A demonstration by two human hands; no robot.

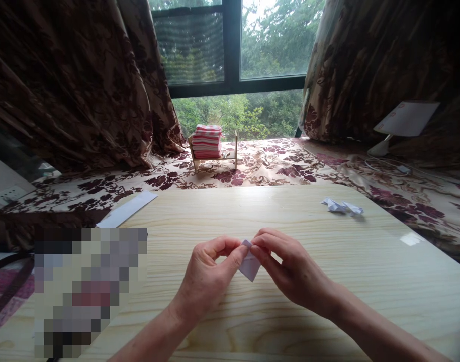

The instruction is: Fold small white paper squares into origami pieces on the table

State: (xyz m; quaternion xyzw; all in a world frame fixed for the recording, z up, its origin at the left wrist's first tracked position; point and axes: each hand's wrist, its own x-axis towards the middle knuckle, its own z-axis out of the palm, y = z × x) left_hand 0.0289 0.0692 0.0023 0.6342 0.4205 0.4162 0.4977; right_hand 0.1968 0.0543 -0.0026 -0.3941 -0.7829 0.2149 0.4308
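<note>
Head view: a small folded white paper [251, 267] was held just above or against the counter [248, 329], between the two hands; whether it touched the wood could not be told. It showed as a diamond, its long axis running nearly straight away from the person, with one corner pointing toward the person and the opposite corner away, leaning slightly left.

The left hand [210, 266] pinched the paper's left edge near the far corner, thumb laid over the face and forefinger curled beyond. The right hand [292, 264] pinched the far right edge between thumb and bent forefinger. Both forearms came in from the near edge and slanted inward, wrists low, knuckles raised.

Folded paper pieces [342, 206] lay toward the far right of the counter, and a paper strip [127, 209] lay slanted at the far left.
</note>
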